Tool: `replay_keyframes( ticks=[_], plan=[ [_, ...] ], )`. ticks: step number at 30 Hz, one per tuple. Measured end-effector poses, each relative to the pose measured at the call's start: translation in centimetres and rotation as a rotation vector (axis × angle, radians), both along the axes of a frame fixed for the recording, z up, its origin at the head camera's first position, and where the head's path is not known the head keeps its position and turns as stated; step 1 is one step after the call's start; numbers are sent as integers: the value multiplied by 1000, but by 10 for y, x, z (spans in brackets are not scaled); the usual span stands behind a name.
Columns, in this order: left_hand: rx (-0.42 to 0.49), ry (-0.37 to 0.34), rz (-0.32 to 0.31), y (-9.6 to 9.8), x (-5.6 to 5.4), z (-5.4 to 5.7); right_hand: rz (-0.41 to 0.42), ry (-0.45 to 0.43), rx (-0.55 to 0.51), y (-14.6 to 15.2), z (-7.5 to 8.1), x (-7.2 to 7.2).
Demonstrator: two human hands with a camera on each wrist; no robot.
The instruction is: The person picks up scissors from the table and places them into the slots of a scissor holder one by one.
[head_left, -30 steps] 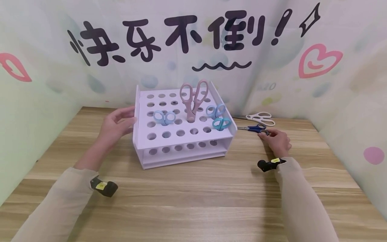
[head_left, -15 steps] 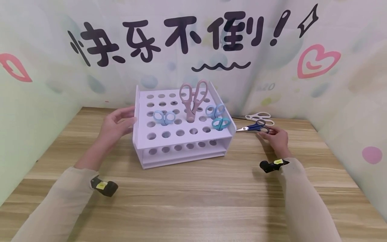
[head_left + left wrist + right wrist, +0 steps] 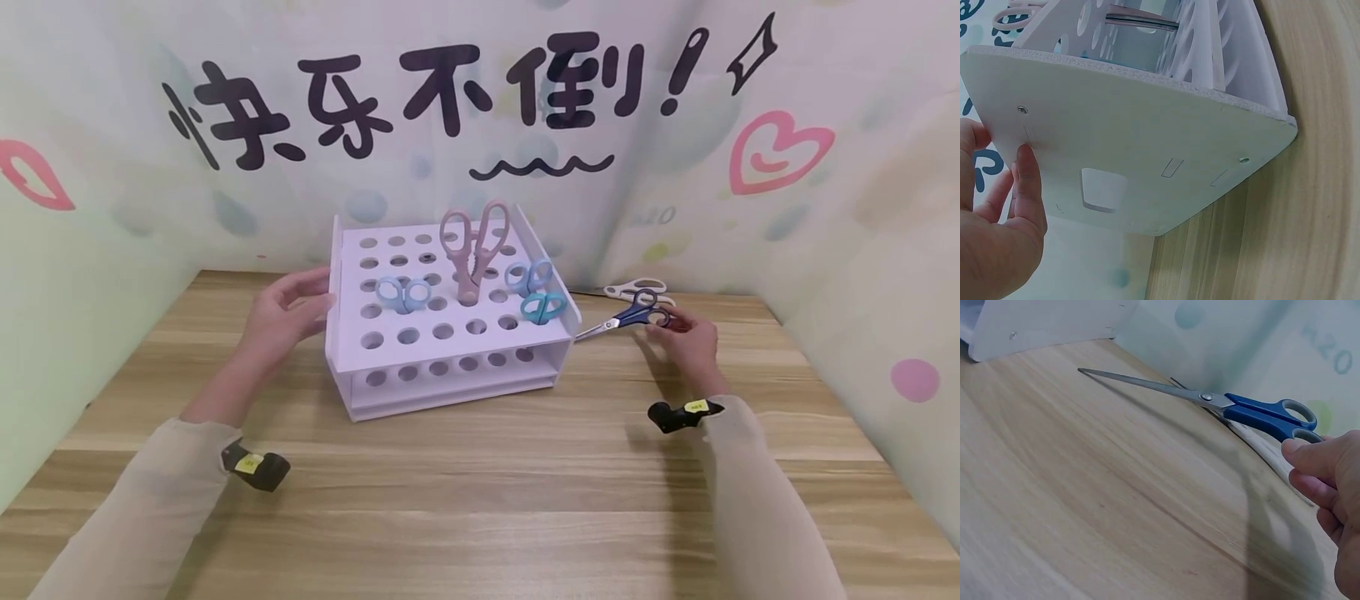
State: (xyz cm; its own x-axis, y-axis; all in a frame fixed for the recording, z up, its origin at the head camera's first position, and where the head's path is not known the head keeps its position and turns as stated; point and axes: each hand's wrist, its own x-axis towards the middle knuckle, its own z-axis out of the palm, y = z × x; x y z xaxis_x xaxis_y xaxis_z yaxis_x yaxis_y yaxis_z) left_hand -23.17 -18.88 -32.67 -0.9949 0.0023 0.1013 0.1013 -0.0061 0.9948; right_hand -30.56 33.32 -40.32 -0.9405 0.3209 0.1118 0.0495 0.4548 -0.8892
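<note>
My right hand [image 3: 686, 346] pinches the loop of a pair of dark blue scissors [image 3: 1260, 414] between thumb and fingers. Their closed blades point left, lifted off the wooden table with a shadow below. A white holder rack [image 3: 480, 321] with rows of round holes stands at the centre. My left hand [image 3: 285, 312] rests its fingertips against the rack's left side panel [image 3: 1116, 125]. Pink scissors [image 3: 471, 267], light blue scissors [image 3: 403, 293], a second light blue pair [image 3: 528, 277] and teal scissors [image 3: 543, 307] stand in holes, handles up.
White-handled scissors [image 3: 636, 289] lie on the table [image 3: 465, 500] behind the blue pair, near the back wall. A printed cloth [image 3: 675, 167] with large black characters hangs behind the rack. Walls also rise along the left and right table edges.
My right hand has raised the blue scissors from the table, and their blade tips have swung toward the front beside the rack. The left hand stays on the rack's side.
</note>
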Motion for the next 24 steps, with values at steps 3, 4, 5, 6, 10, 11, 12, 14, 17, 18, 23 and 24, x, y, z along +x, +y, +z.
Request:
replay_keyframes(
  ticks=[3, 4, 5, 6, 10, 11, 12, 14, 17, 18, 23, 24],
  plan=[
    [-16, -4, 4, 0, 0, 0, 5, 29, -39, -2, 5, 3],
    [-19, -6, 4, 0, 0, 0, 8, 36, -55, -2, 6, 4],
    [-26, -5, 5, 0, 0, 0, 11, 41, -70, -3, 8, 4],
    [-26, -5, 5, 0, 0, 0, 14, 45, -88, -3, 10, 5],
    [-23, 0, 3, 0, 1, 0, 29, 51, -124, -4, 15, 6],
    [-20, 1, 3, 0, 1, 0, 32, 52, -133, -4, 17, 7],
    [-18, 2, 3, -1, 1, 0, 35, 55, -140, -4, 18, 7],
    [-18, 1, 3, -1, 1, 0, 45, 65, -168, -4, 19, 7],
    [-34, 0, 5, -1, 1, -1, 54, 83, -206, -4, 21, 9],
    [-37, 0, 5, -1, 1, -1, 56, 88, -215, -4, 21, 10],
    [-31, 7, 5, 0, 1, -1, 79, 96, -211, -3, 26, 14],
    [-24, 8, 4, 0, 1, -1, 84, 96, -200, -3, 28, 14]
  ],
)
